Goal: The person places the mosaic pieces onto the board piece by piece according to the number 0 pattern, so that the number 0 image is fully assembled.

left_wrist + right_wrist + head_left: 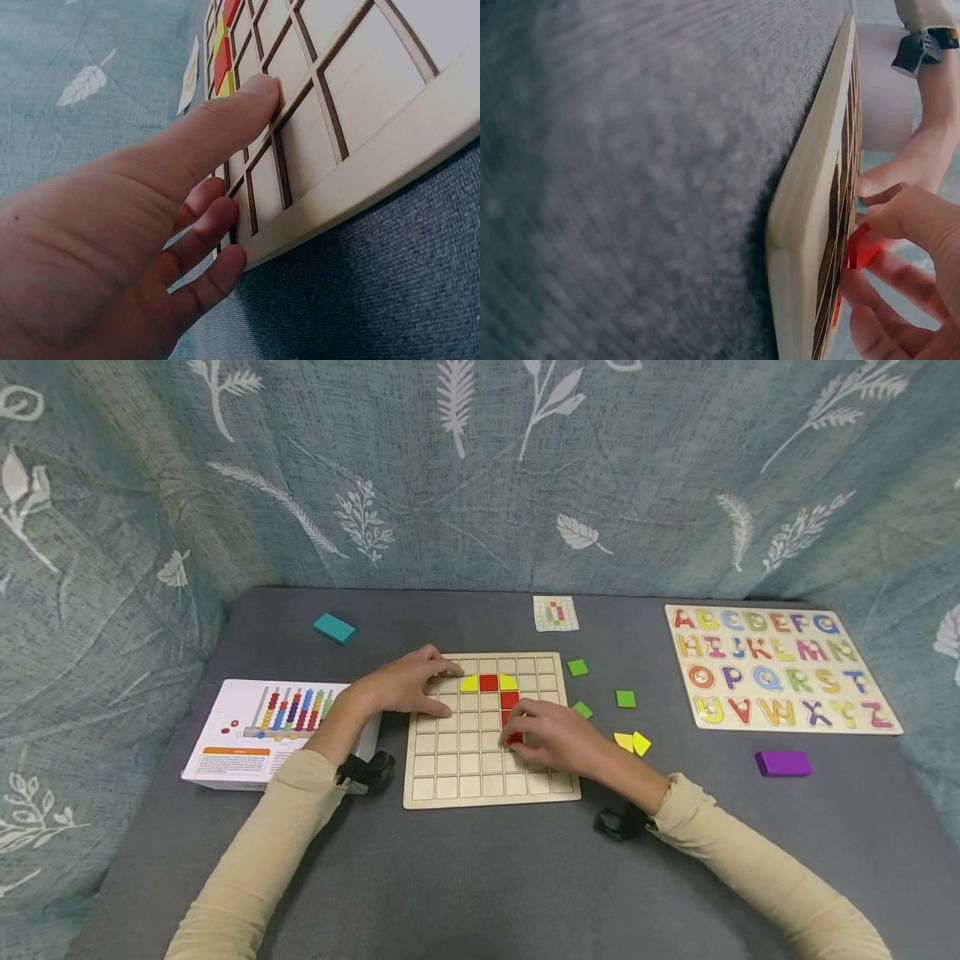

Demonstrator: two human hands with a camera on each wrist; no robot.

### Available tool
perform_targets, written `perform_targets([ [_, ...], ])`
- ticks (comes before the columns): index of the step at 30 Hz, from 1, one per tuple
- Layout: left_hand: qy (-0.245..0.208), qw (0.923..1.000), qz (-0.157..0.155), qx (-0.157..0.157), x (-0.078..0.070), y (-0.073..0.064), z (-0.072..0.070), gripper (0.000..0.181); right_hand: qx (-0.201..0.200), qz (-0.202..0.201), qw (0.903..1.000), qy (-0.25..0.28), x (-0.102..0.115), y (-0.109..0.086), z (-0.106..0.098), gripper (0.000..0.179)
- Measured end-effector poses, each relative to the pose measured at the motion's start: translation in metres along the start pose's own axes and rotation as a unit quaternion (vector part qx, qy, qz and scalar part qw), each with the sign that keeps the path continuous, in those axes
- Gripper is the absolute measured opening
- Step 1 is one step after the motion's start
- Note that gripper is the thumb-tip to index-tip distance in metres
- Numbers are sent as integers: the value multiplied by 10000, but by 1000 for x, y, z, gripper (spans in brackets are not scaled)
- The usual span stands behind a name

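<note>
A wooden grid board (457, 783) lies flat in the middle of the table. In its upper rows a red square tile (488, 682) sits between two rounded yellow tiles (469, 683), and red tiles (509, 700) run down a column below the right one. My right hand (558, 737) pinches a red tile (865, 246) between thumb and fingers, low in that column and right at the grid. With thumb and fingers spread, my left hand (401, 685) rests on the board's upper left; its thumb (259, 90) touches the cells.
Green tiles (626, 699) and yellow tiles (641, 743) lie right of the board. Behind it is a pattern card (555, 613). An alphabet board (795, 668) and purple block (783, 763) are farther right; a white abacus box (225, 727) and teal block (334, 628) stand left.
</note>
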State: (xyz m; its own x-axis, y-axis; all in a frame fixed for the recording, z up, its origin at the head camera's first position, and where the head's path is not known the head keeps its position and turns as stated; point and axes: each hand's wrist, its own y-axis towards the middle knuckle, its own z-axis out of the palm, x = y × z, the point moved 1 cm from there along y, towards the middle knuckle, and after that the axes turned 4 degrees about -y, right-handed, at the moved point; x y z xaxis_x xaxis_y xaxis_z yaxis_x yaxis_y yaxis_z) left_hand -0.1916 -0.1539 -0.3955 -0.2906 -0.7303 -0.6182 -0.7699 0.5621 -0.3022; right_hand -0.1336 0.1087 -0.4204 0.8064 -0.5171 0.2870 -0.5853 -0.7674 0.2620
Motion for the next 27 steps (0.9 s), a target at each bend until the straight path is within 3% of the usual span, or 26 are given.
perform_targets([
  [15,-18,10000,-11,-5,0,0,0,61,32,-101,9999,-41,0,-1,0,11],
  [27,27,9999,-97,10,0,1,1,61,193,101,9996,178,0,-2,-1,10],
])
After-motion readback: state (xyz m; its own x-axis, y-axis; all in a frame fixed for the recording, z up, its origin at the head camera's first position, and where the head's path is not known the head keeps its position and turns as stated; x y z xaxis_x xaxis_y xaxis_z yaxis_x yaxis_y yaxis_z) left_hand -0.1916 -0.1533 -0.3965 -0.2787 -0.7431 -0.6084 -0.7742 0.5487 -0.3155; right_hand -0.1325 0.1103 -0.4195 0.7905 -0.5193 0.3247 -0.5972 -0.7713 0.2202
